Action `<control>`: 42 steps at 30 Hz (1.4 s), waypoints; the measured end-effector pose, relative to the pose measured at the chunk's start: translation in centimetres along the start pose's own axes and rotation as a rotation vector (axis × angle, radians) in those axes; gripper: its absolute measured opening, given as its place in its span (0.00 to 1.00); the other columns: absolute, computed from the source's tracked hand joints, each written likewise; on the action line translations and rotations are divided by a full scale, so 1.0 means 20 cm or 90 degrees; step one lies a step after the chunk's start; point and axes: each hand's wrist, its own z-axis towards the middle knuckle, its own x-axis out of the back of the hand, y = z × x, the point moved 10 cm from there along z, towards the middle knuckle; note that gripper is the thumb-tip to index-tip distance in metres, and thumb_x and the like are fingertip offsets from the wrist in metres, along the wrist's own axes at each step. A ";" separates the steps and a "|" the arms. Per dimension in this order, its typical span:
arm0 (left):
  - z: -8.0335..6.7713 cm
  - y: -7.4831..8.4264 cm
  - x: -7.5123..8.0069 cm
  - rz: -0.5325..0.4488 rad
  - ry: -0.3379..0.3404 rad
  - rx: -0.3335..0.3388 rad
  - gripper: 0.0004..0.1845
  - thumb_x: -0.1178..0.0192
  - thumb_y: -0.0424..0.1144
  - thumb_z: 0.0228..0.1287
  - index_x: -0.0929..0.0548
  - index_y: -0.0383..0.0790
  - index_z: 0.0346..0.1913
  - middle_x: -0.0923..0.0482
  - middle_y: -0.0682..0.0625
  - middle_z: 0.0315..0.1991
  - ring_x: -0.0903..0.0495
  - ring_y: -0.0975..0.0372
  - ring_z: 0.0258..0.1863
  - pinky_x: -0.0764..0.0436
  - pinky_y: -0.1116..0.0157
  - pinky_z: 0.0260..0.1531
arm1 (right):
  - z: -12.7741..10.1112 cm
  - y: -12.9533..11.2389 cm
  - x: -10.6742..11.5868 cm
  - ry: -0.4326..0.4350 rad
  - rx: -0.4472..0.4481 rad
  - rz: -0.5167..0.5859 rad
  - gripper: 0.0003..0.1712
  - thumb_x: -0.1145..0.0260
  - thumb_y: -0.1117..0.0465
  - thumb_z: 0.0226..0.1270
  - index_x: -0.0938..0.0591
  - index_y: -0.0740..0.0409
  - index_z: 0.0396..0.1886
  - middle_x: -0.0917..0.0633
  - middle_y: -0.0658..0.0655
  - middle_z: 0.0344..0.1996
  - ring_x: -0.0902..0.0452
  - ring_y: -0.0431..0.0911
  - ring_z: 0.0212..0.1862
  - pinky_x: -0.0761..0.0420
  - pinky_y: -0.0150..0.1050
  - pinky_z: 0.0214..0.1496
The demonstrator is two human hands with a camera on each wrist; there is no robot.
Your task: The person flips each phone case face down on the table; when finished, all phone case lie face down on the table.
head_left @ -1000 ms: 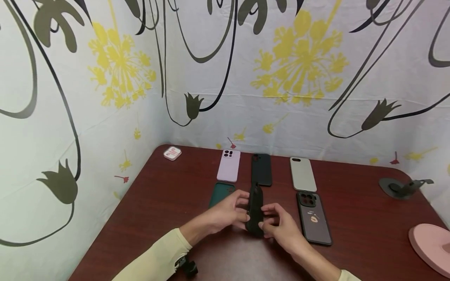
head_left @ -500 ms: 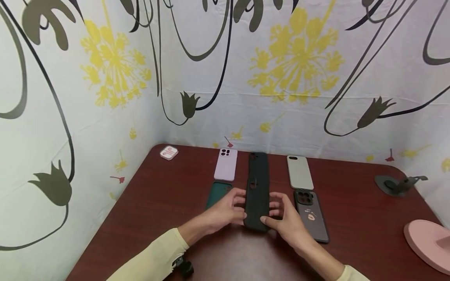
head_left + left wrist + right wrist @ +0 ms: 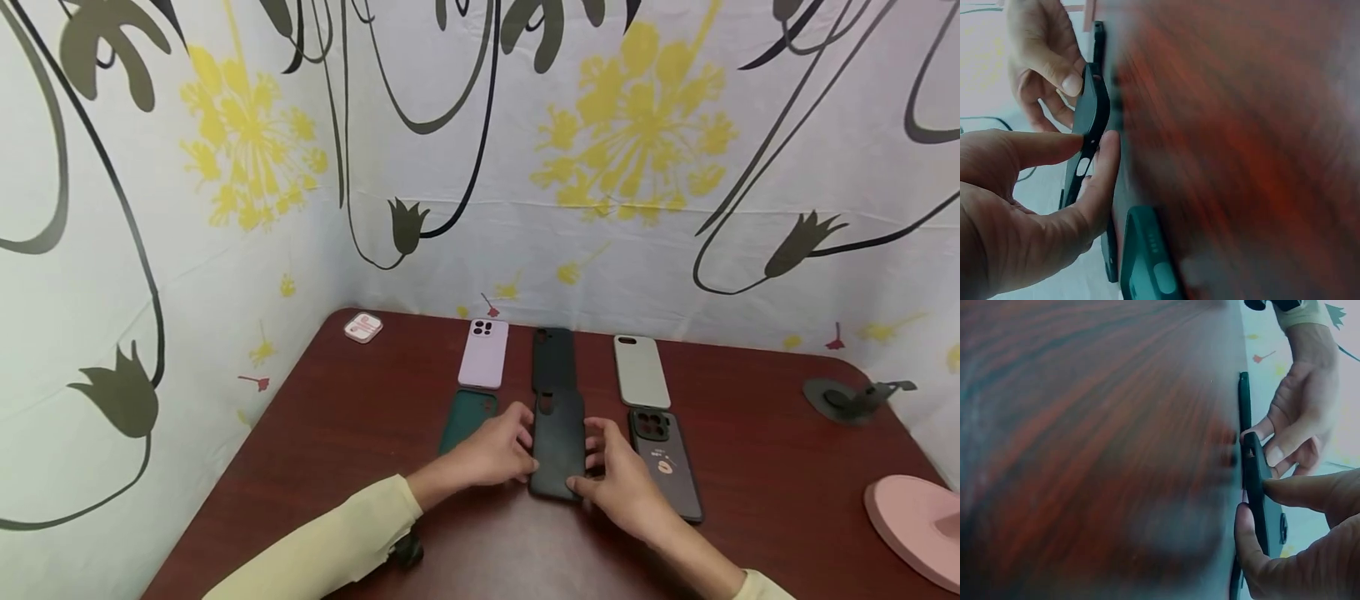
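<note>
A black phone case [image 3: 557,446] lies back-up, low over the dark red table [image 3: 360,433], held by its long edges between both hands. My left hand [image 3: 519,447] pinches its left edge with thumb and forefinger; the left wrist view shows that hand [image 3: 1094,147] on the case [image 3: 1089,134]. My right hand [image 3: 592,460] grips the right edge, and its wrist view shows the hand [image 3: 1254,500] around the case [image 3: 1259,487]. Whether the case touches the table is unclear.
Other cases lie in two rows: lilac [image 3: 483,354], black [image 3: 552,357], grey [image 3: 641,371], green [image 3: 465,417] and a dark one [image 3: 665,467]. An earbud box [image 3: 363,327] sits far left, a phone stand [image 3: 851,396] and a pink disc [image 3: 915,525] at the right.
The black case has turned from standing on its edge to lying flat, back up, and has come down toward the table. Both hands have kept hold of it.
</note>
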 end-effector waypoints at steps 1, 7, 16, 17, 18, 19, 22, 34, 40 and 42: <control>0.00 0.00 0.00 0.015 0.006 0.000 0.30 0.29 0.30 0.67 0.31 0.38 0.68 0.19 0.44 0.49 0.12 0.60 0.31 0.14 0.61 0.24 | 0.00 0.00 0.00 0.000 0.004 -0.012 0.51 0.19 0.66 0.59 0.38 0.60 0.77 0.22 0.64 0.59 0.20 0.48 0.52 0.18 0.41 0.45; 0.02 0.05 0.00 0.138 0.043 -0.007 0.34 0.26 0.31 0.64 0.30 0.34 0.69 0.17 0.48 0.44 0.13 0.67 0.32 0.15 0.67 0.33 | 0.00 -0.03 -0.01 0.012 0.023 -0.097 0.54 0.17 0.65 0.57 0.38 0.65 0.78 0.22 0.65 0.59 0.19 0.49 0.51 0.15 0.43 0.46; 0.04 0.08 0.00 0.311 0.066 -0.023 0.36 0.23 0.38 0.61 0.25 0.31 0.69 0.17 0.56 0.37 0.21 0.70 0.31 0.19 0.71 0.36 | -0.01 -0.04 -0.03 0.012 0.021 -0.153 0.57 0.16 0.63 0.55 0.38 0.70 0.79 0.23 0.67 0.61 0.19 0.52 0.53 0.15 0.42 0.44; 0.04 0.08 0.00 0.316 0.065 -0.021 0.36 0.23 0.38 0.61 0.25 0.30 0.70 0.17 0.56 0.35 0.22 0.70 0.30 0.20 0.71 0.35 | -0.01 -0.05 -0.03 0.011 0.020 -0.158 0.57 0.15 0.62 0.55 0.37 0.70 0.79 0.23 0.67 0.60 0.19 0.52 0.53 0.15 0.42 0.44; 0.04 0.08 0.00 0.312 0.059 -0.018 0.36 0.23 0.38 0.62 0.25 0.30 0.71 0.17 0.57 0.34 0.21 0.71 0.29 0.20 0.71 0.34 | -0.01 -0.05 -0.03 0.010 0.021 -0.160 0.57 0.15 0.62 0.55 0.37 0.71 0.79 0.23 0.67 0.60 0.19 0.51 0.53 0.14 0.42 0.43; 0.03 0.07 -0.01 0.308 0.054 -0.014 0.37 0.24 0.37 0.63 0.26 0.30 0.71 0.17 0.57 0.34 0.21 0.71 0.27 0.20 0.72 0.34 | -0.01 -0.05 -0.03 0.008 0.021 -0.161 0.57 0.15 0.62 0.54 0.36 0.71 0.78 0.23 0.67 0.59 0.19 0.51 0.52 0.15 0.42 0.43; 0.03 0.07 -0.01 0.272 0.040 0.000 0.37 0.25 0.35 0.65 0.28 0.29 0.74 0.17 0.56 0.33 0.18 0.70 0.22 0.19 0.73 0.29 | -0.01 -0.05 -0.02 0.010 0.026 -0.161 0.56 0.14 0.61 0.53 0.34 0.72 0.77 0.22 0.66 0.58 0.18 0.50 0.51 0.14 0.42 0.44; 0.01 0.04 0.00 0.164 0.031 0.024 0.43 0.26 0.31 0.65 0.37 0.29 0.78 0.18 0.52 0.32 0.15 0.60 0.17 0.15 0.68 0.22 | 0.01 -0.06 -0.03 -0.003 0.028 -0.162 0.52 0.15 0.60 0.55 0.30 0.71 0.75 0.23 0.66 0.60 0.18 0.49 0.51 0.14 0.44 0.46; -0.01 0.03 0.04 0.133 0.023 0.035 0.44 0.25 0.38 0.66 0.39 0.34 0.79 0.15 0.52 0.26 0.15 0.56 0.14 0.14 0.62 0.22 | 0.02 -0.08 0.01 0.010 0.033 -0.176 0.51 0.17 0.51 0.59 0.30 0.69 0.75 0.23 0.67 0.61 0.18 0.50 0.51 0.14 0.47 0.46; -0.03 0.03 0.07 0.129 0.026 0.034 0.44 0.25 0.41 0.67 0.38 0.35 0.79 0.14 0.52 0.27 0.15 0.56 0.16 0.13 0.61 0.22 | 0.02 -0.10 0.03 0.018 0.047 -0.161 0.50 0.18 0.49 0.61 0.30 0.66 0.75 0.23 0.66 0.61 0.19 0.50 0.52 0.15 0.47 0.48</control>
